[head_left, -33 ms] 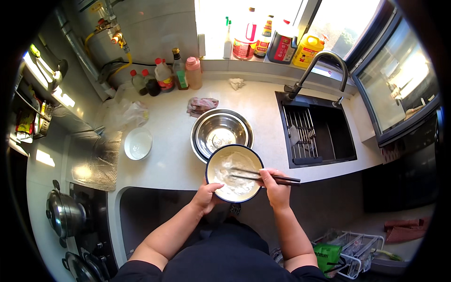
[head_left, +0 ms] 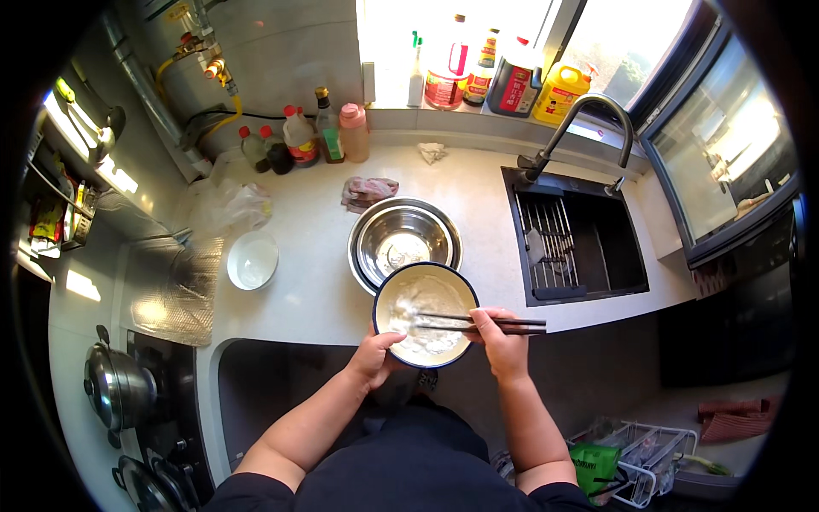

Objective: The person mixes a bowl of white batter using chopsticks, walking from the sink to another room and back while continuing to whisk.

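Note:
A cream enamel bowl with a dark blue rim [head_left: 469,288] is held over the counter's front edge, overlapping the near side of the steel bowls. My left hand [head_left: 372,359] grips its left side, thumb over the rim. White, flour-like stuff [head_left: 431,341] lies in it, powdery and clumped. In my right hand [head_left: 503,344] is a pair of dark chopsticks [head_left: 522,327], pinched close together at the bowl's right rim. Their tips reach into the white stuff left of the middle. Nested stainless steel bowls [head_left: 404,205] stand just beyond, with a little white residue inside.
A white bowl [head_left: 253,261] sits to the left, near a crumpled plastic bag [head_left: 241,205]. Behind the steel bowls lies a cloth [head_left: 369,194]. Bottles [head_left: 328,128] line the back wall. On the right is a black sink [head_left: 607,243] with a rack and tall faucet [head_left: 627,141].
The chopsticks' tips have shifted slightly left and downward in the bowl. Both hands and the bowl stay in nearly the same place.

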